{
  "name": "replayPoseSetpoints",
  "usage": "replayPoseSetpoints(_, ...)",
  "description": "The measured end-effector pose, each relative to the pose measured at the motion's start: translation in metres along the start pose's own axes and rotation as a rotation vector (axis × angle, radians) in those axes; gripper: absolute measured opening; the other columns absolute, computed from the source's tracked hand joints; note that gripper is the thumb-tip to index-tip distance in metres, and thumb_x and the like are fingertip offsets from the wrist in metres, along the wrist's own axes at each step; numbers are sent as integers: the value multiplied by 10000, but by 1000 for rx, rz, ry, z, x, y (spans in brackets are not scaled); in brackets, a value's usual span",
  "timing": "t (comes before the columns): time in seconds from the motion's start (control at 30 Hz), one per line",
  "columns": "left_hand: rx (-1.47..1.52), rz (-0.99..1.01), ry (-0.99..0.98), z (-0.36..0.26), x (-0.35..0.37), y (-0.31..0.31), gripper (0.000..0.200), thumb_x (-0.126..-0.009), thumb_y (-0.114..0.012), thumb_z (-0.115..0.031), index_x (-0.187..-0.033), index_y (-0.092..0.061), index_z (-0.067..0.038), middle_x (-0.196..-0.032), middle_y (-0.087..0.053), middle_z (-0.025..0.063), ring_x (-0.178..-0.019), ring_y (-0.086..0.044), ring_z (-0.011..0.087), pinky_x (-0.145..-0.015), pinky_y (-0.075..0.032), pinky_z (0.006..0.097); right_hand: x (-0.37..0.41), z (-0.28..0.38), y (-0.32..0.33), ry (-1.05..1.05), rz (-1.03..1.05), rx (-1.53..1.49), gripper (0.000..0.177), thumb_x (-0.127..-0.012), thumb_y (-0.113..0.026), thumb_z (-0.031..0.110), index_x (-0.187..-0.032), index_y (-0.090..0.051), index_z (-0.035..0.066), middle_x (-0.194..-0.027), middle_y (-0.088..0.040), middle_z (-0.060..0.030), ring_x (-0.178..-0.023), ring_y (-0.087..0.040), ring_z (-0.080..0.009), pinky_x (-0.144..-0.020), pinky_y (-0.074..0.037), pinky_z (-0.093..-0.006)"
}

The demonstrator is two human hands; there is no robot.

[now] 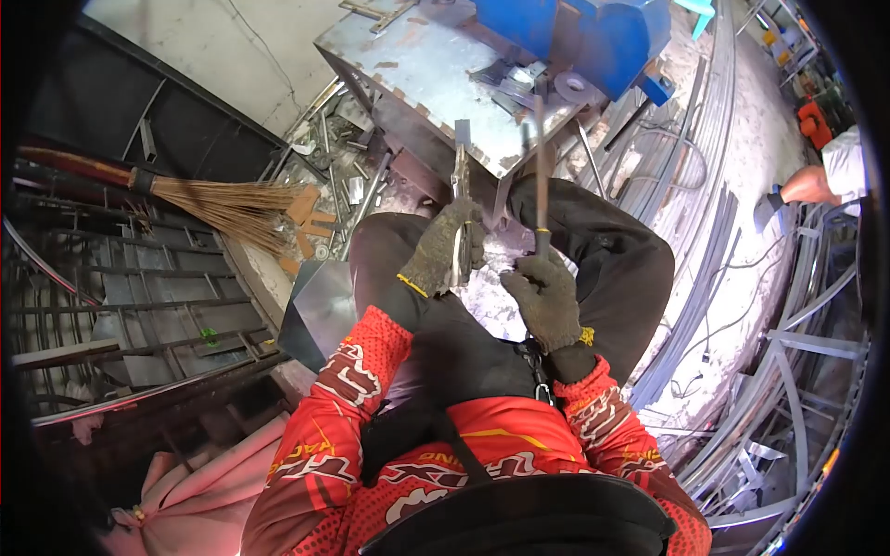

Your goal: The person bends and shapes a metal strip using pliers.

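Observation:
My left hand (443,248), in a dark work glove with a yellow cuff edge, is closed around a narrow metal bar (461,171). The bar stands roughly lengthwise ahead of me, with a grey squared piece at its far end. In my right hand (549,298), gloved the same way, is the dark handle of a long slim rod-like tool (542,167). Its brownish shaft points away from me and overlaps the table corner in this view. Both hands are above my lap, between my bent knees, with the bar and the tool side by side and apart.
Ahead stands a metal worktable (408,69) with a blue box (575,42), metal pieces and a round disc (573,88). A broom (222,199) and metal offcuts (357,185) lie left. Long steel bars (695,269) line the right floor, near another person's limb (807,185).

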State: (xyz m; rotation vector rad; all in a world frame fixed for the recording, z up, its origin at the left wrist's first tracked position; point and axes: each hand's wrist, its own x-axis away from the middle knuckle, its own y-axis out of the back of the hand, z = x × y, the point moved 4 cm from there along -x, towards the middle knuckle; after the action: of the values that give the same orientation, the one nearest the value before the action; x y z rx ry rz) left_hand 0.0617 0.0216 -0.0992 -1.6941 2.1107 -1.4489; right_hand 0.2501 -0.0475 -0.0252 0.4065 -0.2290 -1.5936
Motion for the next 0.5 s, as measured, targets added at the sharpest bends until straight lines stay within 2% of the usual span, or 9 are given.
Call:
replayPoseSetpoints(0.07,54,19,5,0,3,-9,335,-1061,-579,-494,-1064,-614,-161,-691,-583,-10,-518,-555,135,-469,-486,287,-2,5,-11,-59,158,27,311,-805,-877,251,-922,-715,13,-869,-600,-143,-705,-587,-256,-630,-460,-383)
replayPoseSetpoints(0.1,51,-5,-12,1,1,-12,349,-1067,-558,-514,-1046,-629,-172,-697,-583,-16,-525,-559,130,-474,-490,283,0,3,-19,-43,158,-30,383,-773,-909,319,-904,-719,15,-867,-598,-143,-714,-600,-267,-631,-464,-394)
replayPoseSetpoints(0.13,47,-2,-11,3,0,-15,349,-1067,-558,-514,-1046,-629,-172,-697,-583,-16,-525,-559,130,-474,-490,283,2,3,-21,-43,154,-30,383,-773,-909,319,-904,-719,15,-867,-598,-143,-714,-600,-267,-631,-464,-394)
replayPoseSetpoints(0.2,-73,-155,-74,3,0,-16,341,-1073,-555,-497,-1021,-638,-170,-710,-589,-12,-542,-573,129,-491,-508,287,5,8,-26,16,182,-6,339,-764,-913,238,-916,-714,10,-841,-597,-93,-707,-544,-192,-644,-437,-358)
replayPoseSetpoints(0.27,-64,-117,-93,5,0,-17,312,-1078,-564,-456,-1011,-641,-162,-720,-595,-5,-579,-599,134,-535,-535,293,1,9,-28,53,131,-6,323,-772,-903,245,-879,-713,7,-813,-601,-103,-701,-542,-205,-641,-436,-371)
replayPoseSetpoints(0.33,-47,-137,-169,9,-9,-11,321,-1072,-581,-407,-1166,-647,-108,-833,-679,52,-668,-672,185,-564,-580,328,-8,4,-32,5,141,124,306,-797,-877,254,-842,-713,-1,-780,-610,-123,-694,-544,-233,-649,-442,-393)
replayPoseSetpoints(0.37,-66,-125,-175,10,-13,-7,318,-1066,-599,-398,-1171,-647,-102,-841,-682,47,-687,-675,168,-576,-576,313,-12,5,-30,-3,118,109,283,-838,-834,250,-838,-722,-9,-758,-619,-138,-702,-563,-260,-659,-450,-407)
replayPoseSetpoints(0.5,-87,-103,-183,16,-14,-2,323,-1068,-596,-400,-1184,-649,-103,-883,-688,52,-745,-678,176,-648,-592,322,-21,9,-32,-3,63,27,238,-872,-795,223,-863,-733,-7,-787,-647,-141,-730,-602,-263,-674,-463,-402)
